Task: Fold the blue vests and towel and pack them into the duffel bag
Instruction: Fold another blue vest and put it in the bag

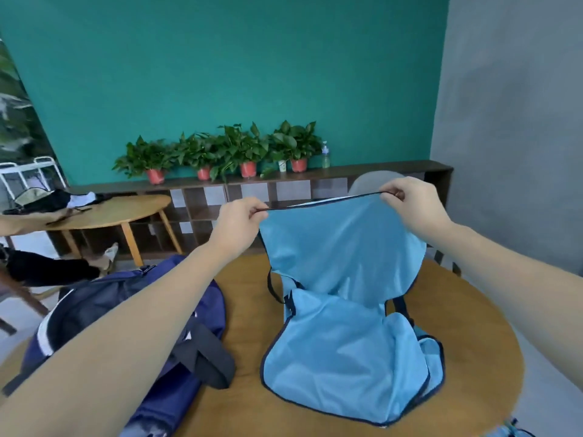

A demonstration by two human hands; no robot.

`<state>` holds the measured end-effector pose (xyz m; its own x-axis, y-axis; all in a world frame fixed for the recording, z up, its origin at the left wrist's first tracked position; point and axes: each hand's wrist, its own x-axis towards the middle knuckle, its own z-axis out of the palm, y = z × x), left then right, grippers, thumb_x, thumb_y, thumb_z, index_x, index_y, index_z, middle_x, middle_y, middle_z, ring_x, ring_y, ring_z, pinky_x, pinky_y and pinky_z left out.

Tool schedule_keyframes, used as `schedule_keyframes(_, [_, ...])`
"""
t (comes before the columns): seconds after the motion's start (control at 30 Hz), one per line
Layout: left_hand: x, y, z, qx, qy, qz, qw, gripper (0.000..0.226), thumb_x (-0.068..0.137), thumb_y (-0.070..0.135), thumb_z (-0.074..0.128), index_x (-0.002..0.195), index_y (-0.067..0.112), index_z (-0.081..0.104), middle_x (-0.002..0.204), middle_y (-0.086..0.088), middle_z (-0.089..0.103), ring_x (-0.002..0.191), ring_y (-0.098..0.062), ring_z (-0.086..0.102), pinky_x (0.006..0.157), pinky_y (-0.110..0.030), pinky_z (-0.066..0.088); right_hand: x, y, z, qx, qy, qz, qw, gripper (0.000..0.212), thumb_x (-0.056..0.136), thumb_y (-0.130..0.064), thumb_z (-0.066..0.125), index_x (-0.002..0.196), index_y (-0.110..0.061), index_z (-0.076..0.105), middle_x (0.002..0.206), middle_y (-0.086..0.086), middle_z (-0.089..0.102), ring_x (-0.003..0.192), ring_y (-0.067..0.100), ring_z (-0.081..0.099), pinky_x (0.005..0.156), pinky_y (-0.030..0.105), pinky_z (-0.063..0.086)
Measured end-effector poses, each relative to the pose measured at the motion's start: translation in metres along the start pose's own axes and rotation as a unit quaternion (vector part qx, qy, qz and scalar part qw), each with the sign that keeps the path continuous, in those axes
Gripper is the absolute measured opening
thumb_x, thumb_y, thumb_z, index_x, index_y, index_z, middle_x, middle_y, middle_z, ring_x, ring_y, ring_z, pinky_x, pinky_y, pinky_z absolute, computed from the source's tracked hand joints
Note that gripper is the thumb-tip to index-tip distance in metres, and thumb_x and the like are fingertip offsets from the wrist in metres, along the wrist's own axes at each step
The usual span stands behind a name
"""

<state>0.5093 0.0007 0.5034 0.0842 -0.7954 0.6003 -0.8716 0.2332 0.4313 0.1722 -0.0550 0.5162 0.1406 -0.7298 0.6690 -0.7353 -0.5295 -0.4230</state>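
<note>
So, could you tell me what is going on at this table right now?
A person is holding up a blue vest by its dark-trimmed top edge, the left hand pinching one corner and the right hand the other. The vest's lower half lies on the round wooden table. A navy duffel bag sits on the table at the left. By the look of it, the vest is not yet folded or packed.

Teal wall (189, 74), grey side wall (511, 105) — potted plants (220, 152), low shelf (252, 187)
</note>
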Motion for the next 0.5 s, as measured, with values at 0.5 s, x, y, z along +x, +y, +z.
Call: schedule_keyframes(0.5, [-0.266, -0.032, 0.081, 0.058, -0.172, -0.006, 0.983, 0.01, 0.09, 0.016, 0.065, 0.096, 0.022, 0.07, 0.102, 0.009, 0.069, 0.101, -0.012, 0.061, 0.093, -0.031, 0.048, -0.288, 0.022, 0.063, -0.011, -0.211, -0.061, 0.975, 0.008, 0.087, -0.026, 0.075, 0.084, -0.025, 0.068, 0.083, -0.014, 0.06, 0.08, 0.006, 0.057, 0.08, 0.031, 0.049])
